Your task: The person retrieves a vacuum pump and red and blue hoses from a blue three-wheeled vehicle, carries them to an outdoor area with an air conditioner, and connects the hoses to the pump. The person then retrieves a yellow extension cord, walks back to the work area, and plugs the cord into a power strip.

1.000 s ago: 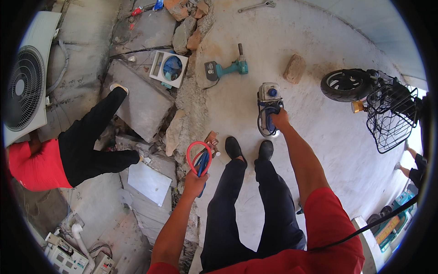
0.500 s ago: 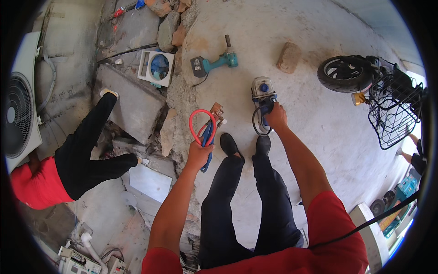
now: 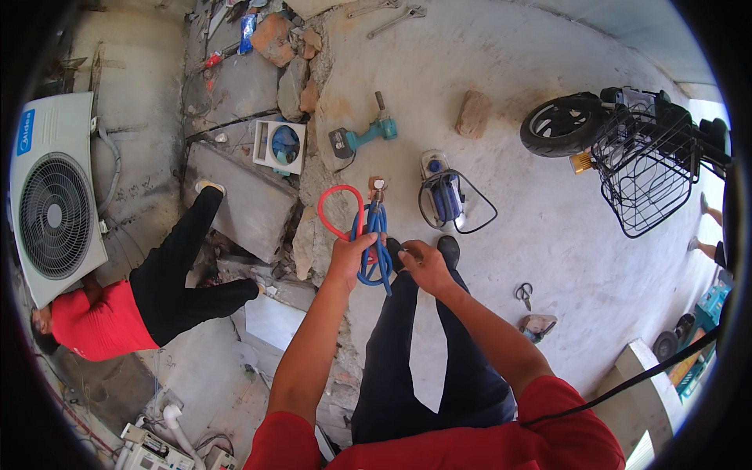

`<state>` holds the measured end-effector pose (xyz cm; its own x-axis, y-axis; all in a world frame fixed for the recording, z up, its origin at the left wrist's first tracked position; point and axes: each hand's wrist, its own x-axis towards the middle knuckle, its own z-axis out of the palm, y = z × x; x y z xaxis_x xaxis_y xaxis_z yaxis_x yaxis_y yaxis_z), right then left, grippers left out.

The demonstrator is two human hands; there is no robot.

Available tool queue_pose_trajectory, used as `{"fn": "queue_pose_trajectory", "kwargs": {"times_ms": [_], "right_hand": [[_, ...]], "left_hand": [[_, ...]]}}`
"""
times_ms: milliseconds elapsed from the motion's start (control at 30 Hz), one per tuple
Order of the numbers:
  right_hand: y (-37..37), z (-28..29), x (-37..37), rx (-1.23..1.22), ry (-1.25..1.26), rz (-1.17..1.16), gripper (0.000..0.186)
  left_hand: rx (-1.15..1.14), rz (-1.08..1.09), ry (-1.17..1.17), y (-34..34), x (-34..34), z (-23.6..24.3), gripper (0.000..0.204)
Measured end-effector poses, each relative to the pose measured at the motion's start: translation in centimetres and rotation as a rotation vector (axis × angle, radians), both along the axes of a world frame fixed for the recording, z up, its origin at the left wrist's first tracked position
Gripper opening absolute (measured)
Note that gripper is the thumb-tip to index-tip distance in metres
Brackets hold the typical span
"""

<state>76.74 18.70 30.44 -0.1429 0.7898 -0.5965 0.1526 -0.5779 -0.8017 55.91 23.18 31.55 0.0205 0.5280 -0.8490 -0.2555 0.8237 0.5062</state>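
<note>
My left hand [image 3: 354,257] is closed around a bundle of red and blue hoses [image 3: 377,221]. The red hose loops out to the left, and the blue one hangs in coils. At the bundle's far end shows a copper-coloured metal fitting [image 3: 377,186]. Just right of the coils is my right hand [image 3: 425,267], its thumb and fingers pinched together; a small dark bit shows at the fingertips, too small to name. Ahead of it on the floor lies a blue and silver pump-like machine [image 3: 443,192] with a black cord looped around it.
A teal cordless power tool [image 3: 364,136] and a brick [image 3: 473,114] lie farther off. Scissors [image 3: 524,294] lie at right, below a bike with a wire basket [image 3: 644,176]. Broken slabs [image 3: 239,200] and a person in red [image 3: 106,317] beside an outdoor air-conditioner unit [image 3: 59,204] are at left.
My right hand has left the machine and come back beside the hoses. The machine's black cord now spreads out to the right. My left hand keeps the bundle, its blue coils hanging looser.
</note>
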Motion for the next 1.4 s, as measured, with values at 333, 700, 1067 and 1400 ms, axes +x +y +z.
{"fn": "queue_pose_trajectory", "kwargs": {"times_ms": [333, 700, 1067, 1400], "right_hand": [[1.8, 0.1, -4.5, -0.289, 0.401, -0.348, 0.035], [5.3, -3.9, 3.6, -0.264, 0.266, -0.925, 0.022], [4.2, -5.5, 9.3, -0.104, -0.714, -0.434, 0.053], [2.9, -2.8, 3.4, 0.087, -0.065, -0.608, 0.023]], "left_hand": [[0.093, 0.125, 0.066, 3.1, -1.6, 2.2, 0.029], [0.193, 0.207, 0.188, 7.1, -4.8, 4.8, 0.023], [0.027, 0.710, -0.124, 9.3, -6.8, 7.4, 0.015], [0.113, 0.665, -0.358, 9.2, -5.3, 8.4, 0.011]]}}
